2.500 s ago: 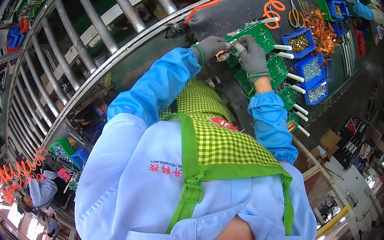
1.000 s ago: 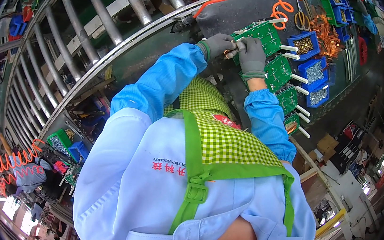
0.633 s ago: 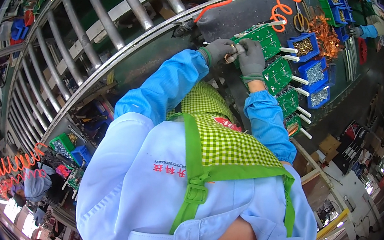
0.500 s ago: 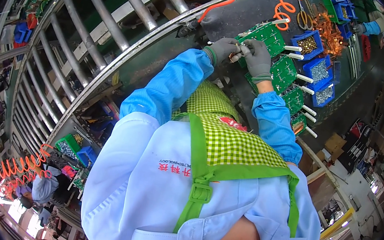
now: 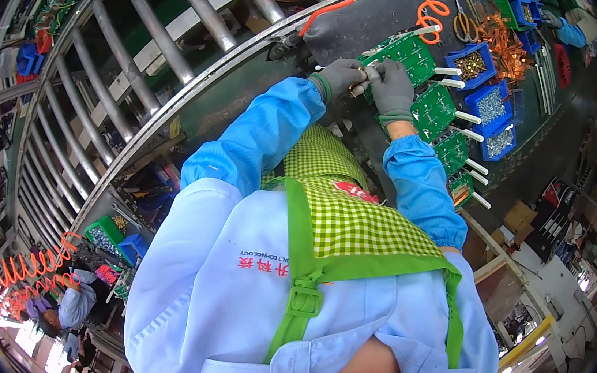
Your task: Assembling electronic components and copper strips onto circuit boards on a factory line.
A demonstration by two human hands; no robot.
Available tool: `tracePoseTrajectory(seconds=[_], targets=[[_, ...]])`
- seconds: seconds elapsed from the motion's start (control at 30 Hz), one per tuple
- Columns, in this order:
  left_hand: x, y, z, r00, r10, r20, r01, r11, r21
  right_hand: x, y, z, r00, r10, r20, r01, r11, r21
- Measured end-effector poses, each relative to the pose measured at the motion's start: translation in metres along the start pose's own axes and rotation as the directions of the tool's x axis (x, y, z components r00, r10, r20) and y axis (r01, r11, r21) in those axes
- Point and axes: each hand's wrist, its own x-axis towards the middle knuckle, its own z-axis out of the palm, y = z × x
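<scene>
My gloved hands meet in front of my chest, at the near edge of a row of green circuit boards. My left hand (image 5: 342, 78) has its fingers closed in a pinch on a small piece, partly copper-coloured, too small to name. My right hand (image 5: 392, 90) is also closed, its fingertips pressed together against the left ones; what they grip is mostly hidden. Just beyond the right hand lies a green circuit board (image 5: 410, 56) with white posts. More boards (image 5: 433, 113) follow toward the lower right, one of them (image 5: 451, 152) beside my right forearm.
Blue bins hold brass-coloured parts (image 5: 470, 64) and silvery screws (image 5: 493, 105). Behind them are copper-coloured strips (image 5: 504, 48) and scissors (image 5: 466, 27). An orange coiled hose (image 5: 433, 10) hangs over the dark mat. A roller conveyor (image 5: 179, 3) runs along the left. A co-worker's gloved hand (image 5: 551, 20) is far right.
The whole view has shifted slightly, placing the boards and bins a little further left. Both hands stay together at the same spot by the boards, fingers still pinched.
</scene>
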Motion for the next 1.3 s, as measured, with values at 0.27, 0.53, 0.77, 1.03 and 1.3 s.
tracePoseTrajectory(seconds=[0.27, 0.53, 0.77, 1.03, 1.3], targets=[[-0.002, 0.001, 0.001, 0.996, -0.074, -0.047, 0.072, 0.996, -0.045, -0.004, 0.005, 0.003, 0.989, -0.105, -0.104, 0.117, 0.986, 0.117], [-0.004, 0.005, 0.009, 0.999, -0.015, -0.050, 0.017, 0.998, 0.056, -0.006, 0.013, 0.003, 0.983, -0.168, -0.079, 0.173, 0.983, 0.067], [-0.003, 0.000, 0.008, 0.994, -0.032, -0.104, 0.031, 0.999, -0.012, -0.001, 0.002, 0.009, 0.992, -0.053, -0.115, 0.039, 0.993, -0.114], [-0.014, 0.015, 0.012, 0.994, -0.066, -0.087, 0.075, 0.992, 0.106, -0.009, -0.001, -0.008, 0.996, 0.050, -0.076, -0.027, 0.961, 0.275], [0.004, -0.003, 0.003, 0.998, -0.028, -0.054, 0.026, 0.999, -0.022, -0.005, 0.003, -0.013, 0.998, -0.003, 0.064, -0.001, 0.998, 0.064]])
